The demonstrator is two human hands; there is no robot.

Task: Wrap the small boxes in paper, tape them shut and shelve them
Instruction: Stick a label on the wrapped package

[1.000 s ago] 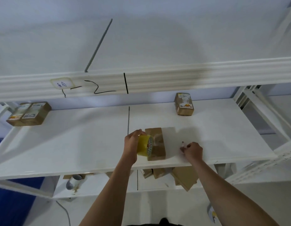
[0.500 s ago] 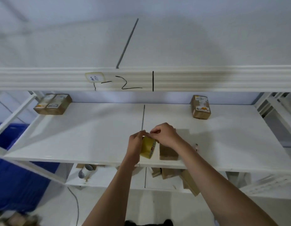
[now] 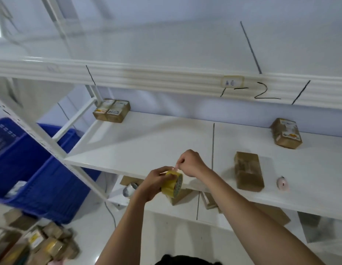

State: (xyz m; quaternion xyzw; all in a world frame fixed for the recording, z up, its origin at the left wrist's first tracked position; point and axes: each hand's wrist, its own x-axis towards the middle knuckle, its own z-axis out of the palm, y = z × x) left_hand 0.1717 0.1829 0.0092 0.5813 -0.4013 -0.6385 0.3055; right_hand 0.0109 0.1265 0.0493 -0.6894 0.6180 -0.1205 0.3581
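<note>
Three finished parcels already sit at the back of the white shelf (image 3: 147, 142) in the head view: a pair of labelled boxes (image 3: 111, 110) side by side at the far left, and a single labelled box (image 3: 286, 133) at the far right. Nearer the front edge lies a plain brown wrapped box (image 3: 248, 171), flat on the shelf and well apart from both hands; it carries no label, and whether it is fully taped cannot be told. Just beside it to the right rests a small pink object (image 3: 282, 183), too blurred to identify.

Both hands are busy in front of the shelf edge. The left hand (image 3: 156, 183) grips the yellow tape roll (image 3: 172, 184), fingers curled round its rim. The right hand (image 3: 189, 163) is curled above the roll, thumb and forefinger pinching at what looks like the loose tape end.

My judgement is that the job is at the taping step for the plain box, with tape being pulled free. Much remains: a heap of small boxes (image 3: 45, 243) lies on the floor at lower left, beside a blue crate (image 3: 32, 169), and more brown pieces show on the lower shelf.
</note>
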